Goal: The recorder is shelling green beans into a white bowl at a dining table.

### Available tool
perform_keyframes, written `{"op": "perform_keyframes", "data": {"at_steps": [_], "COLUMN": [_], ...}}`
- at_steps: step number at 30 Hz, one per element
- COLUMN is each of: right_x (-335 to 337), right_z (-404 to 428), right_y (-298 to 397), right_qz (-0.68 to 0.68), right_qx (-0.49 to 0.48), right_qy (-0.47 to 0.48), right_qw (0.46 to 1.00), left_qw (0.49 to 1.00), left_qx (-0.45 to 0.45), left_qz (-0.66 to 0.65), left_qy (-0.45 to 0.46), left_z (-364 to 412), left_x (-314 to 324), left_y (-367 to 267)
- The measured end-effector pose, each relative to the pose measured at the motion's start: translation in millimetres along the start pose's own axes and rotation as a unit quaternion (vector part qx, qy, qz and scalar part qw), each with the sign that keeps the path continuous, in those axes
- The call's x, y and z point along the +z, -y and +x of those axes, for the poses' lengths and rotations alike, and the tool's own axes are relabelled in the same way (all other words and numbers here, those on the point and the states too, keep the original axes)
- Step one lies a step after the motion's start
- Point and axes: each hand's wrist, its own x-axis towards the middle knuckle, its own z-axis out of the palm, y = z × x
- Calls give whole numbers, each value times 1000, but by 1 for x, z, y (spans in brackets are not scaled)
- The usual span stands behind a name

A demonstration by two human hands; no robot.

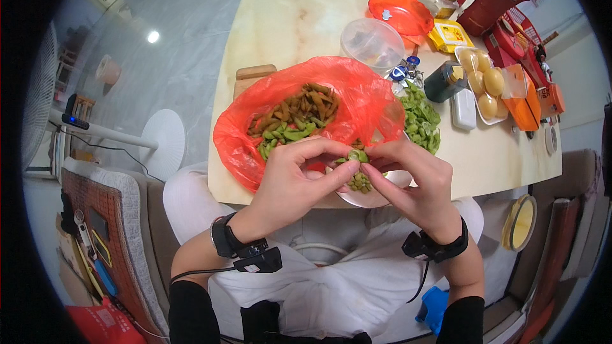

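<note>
My left hand and my right hand meet above a white bowl at the table's near edge. Between both hands' thumbs and fingertips is a green soybean pod, which looks split open. Shelled green beans lie in the bowl below, partly hidden by my fingers. To the left spreads a red plastic bag, its mouth wide. It holds brownish pods behind and green pods in front. Just right of the bag is a heap of green pod shells.
Behind the bag stand a clear plastic tub and a red plate. Along the right lie a dark bottle, a white case and a tray of yellow fruit. A wooden board sits partly under the bag. A white fan stands left.
</note>
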Motion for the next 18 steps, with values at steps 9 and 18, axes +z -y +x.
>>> {"op": "perform_keyframes", "data": {"at_steps": [9, 18], "right_x": [2, 4], "right_z": [0, -4], "right_y": [1, -2], "right_qz": [-77, -58], "right_qx": [-42, -49], "right_qy": [-3, 14], "right_qw": [996, 997], "left_qw": [1000, 999], "left_qx": [-1, -35], "left_qz": [-18, -28], "left_qy": [3, 21], "left_z": [1, 2], "left_x": [0, -8], "left_y": [1, 2]}}
